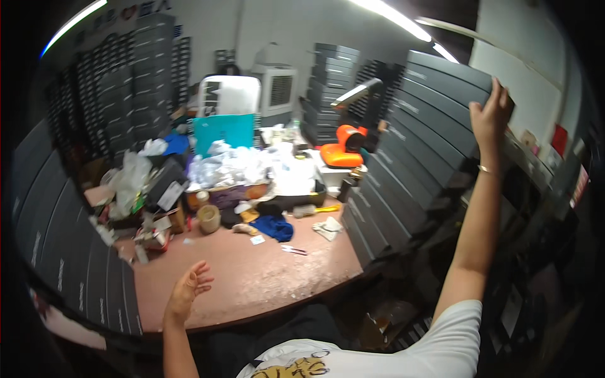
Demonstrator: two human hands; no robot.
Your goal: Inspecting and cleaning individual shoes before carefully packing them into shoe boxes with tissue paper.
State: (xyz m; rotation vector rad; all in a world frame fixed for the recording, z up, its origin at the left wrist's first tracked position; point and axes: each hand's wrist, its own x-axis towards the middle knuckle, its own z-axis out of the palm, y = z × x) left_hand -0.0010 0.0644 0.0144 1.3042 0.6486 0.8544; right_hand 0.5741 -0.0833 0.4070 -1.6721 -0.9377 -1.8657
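Observation:
My right hand (pixel 493 123) is raised high at the right, its thumb and fingers around the end of the top dark grey cardboard box (pixel 447 70). That box lies on a tall stack of similar flat boxes (pixel 403 164). Low over the front of the pinkish table (pixel 214 277) hovers my left hand (pixel 188 293), fingers apart and holding nothing. Beyond it on the tabletop are a crumpled blue cloth (pixel 274 228), a yellow-handled brush (pixel 317 210), a whitish cloth (pixel 328 228) and a small pair of snips or tweezers (pixel 294 250).
Another stack of grey boxes (pixel 69 252) borders the table's left side. White crumpled paper (pixel 230 165), plastic bags (pixel 129 179) and a tan jar (pixel 208 218) crowd the back. An orange device (pixel 343 148) and a lamp (pixel 358 93) stand near the right stack.

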